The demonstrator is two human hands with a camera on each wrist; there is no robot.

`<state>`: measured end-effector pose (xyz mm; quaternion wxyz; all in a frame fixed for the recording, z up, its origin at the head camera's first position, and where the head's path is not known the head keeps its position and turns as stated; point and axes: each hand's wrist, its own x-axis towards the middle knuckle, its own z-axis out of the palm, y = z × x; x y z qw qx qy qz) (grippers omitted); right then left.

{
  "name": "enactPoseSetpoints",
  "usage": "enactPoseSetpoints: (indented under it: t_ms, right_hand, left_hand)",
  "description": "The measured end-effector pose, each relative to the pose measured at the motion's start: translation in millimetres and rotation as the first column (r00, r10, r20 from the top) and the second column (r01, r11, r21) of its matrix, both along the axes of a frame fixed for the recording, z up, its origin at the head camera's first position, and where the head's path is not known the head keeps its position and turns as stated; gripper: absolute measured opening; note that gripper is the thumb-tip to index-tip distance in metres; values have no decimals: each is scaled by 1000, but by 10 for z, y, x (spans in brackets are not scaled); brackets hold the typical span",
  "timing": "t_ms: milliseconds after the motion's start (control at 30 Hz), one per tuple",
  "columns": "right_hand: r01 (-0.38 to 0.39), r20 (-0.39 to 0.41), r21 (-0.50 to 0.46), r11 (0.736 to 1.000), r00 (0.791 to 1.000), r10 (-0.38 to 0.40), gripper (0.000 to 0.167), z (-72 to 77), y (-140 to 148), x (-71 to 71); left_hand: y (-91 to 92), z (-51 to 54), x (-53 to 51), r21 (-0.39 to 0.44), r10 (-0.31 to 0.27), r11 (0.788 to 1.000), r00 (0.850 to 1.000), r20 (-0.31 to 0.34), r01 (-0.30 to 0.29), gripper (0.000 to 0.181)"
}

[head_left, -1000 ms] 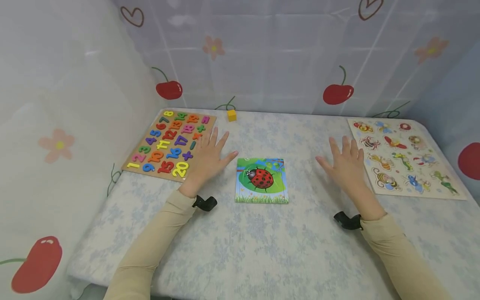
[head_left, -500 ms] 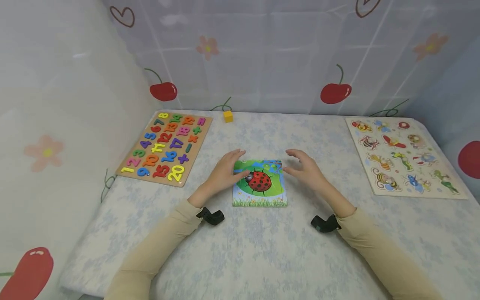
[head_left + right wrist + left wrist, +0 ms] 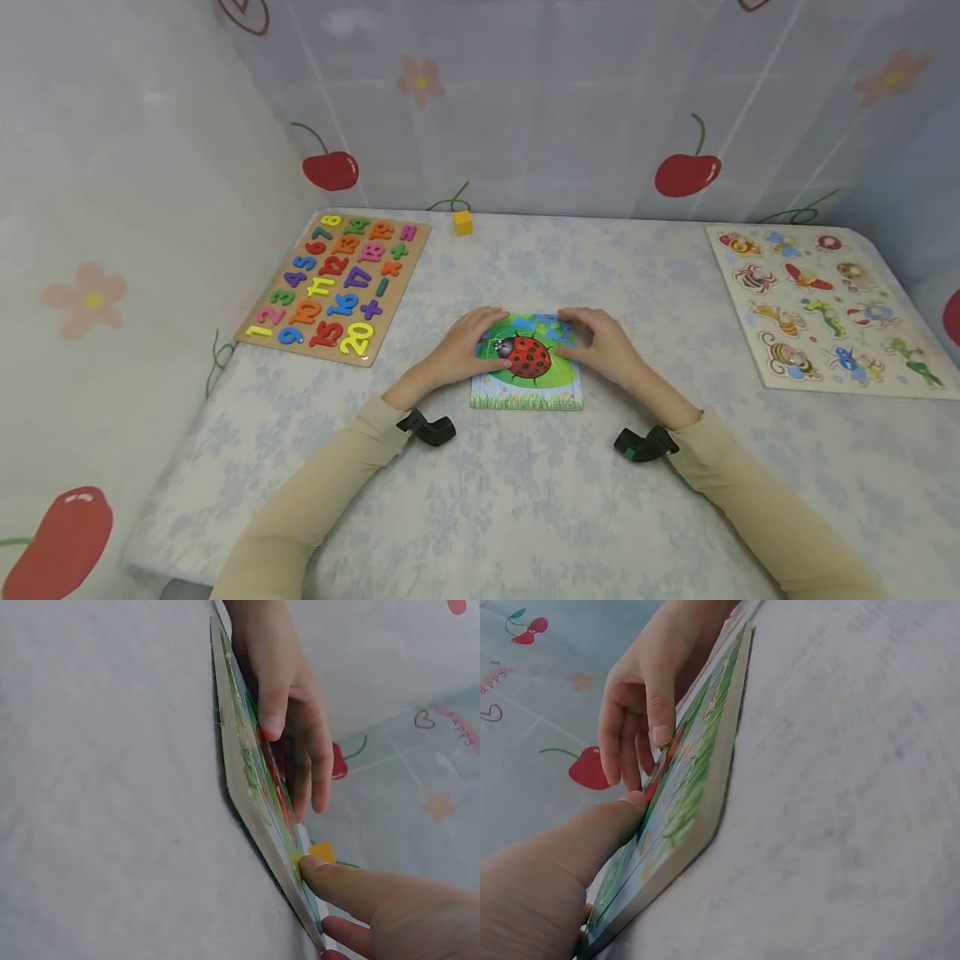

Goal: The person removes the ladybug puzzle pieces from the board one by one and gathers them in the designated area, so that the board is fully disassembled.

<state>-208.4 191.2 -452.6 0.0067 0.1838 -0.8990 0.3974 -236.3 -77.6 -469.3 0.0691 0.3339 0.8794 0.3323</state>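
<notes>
A square ladybug puzzle (image 3: pixel 527 393) with a green and blue picture lies flat on the table in front of me. My left hand (image 3: pixel 456 350) holds its left side, thumb on the picture and the other fingers around the edge. On the opposite side, my right hand (image 3: pixel 606 350) grips it likewise, its thumb (image 3: pixel 337 881) pressing on the top face. From the left wrist view, the puzzle's pale thick edge (image 3: pixel 718 776) shows against the cloth. Some fingertips at the puzzle's far and side edges are hidden.
To the left lies a wooden number board (image 3: pixel 390 308) with colourful digits. An insect peg board (image 3: pixel 813 375) lies at the right. A small yellow cube (image 3: pixel 462 222) sits near the back edge, before a printed curtain (image 3: pixel 540 108). A pale flowered cloth (image 3: pixel 517 500) covers the table.
Both hands came inward from being spread apart above the table and took hold of the ladybug puzzle's left and right sides. The puzzle stays on the table.
</notes>
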Motion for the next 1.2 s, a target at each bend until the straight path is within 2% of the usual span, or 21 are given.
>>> enactPoseSetpoints:
  t_ms: [133,267,467,633,767,1067,1200]
  right_hand:
    - [2,-29,-1,1000,1000,-2,58,9,3,19]
    - [-33,-57,30,999,998,35,61,32,-4,10]
    - [-68,-85,52,996,994,72,67,43,-3,-26]
    - [-28,-45,5,1000,999,29,75,4,1,-9]
    - [4,-27,-17,1000,1000,-4,76,12,-7,-5]
    - [-7,-43,59,998,999,10,74,34,-22,5]
    - [-14,-58,64,998,998,18,72,40,-29,-4]
  left_hand:
    - [4,17,-6,4,-1,1000,1000,1,1,78]
    - [-12,30,5,4,1,1000,1000,10,-1,78]
    - [-13,29,-5,9,-9,1000,1000,-18,9,76]
    - [-1,34,8,18,-18,1000,1000,-14,19,75]
    - [3,43,11,18,-15,1000,1000,-5,15,75]
    - [2,41,14,9,-5,1000,1000,2,5,75]
    - [2,56,15,8,-5,1000,1000,6,4,74]
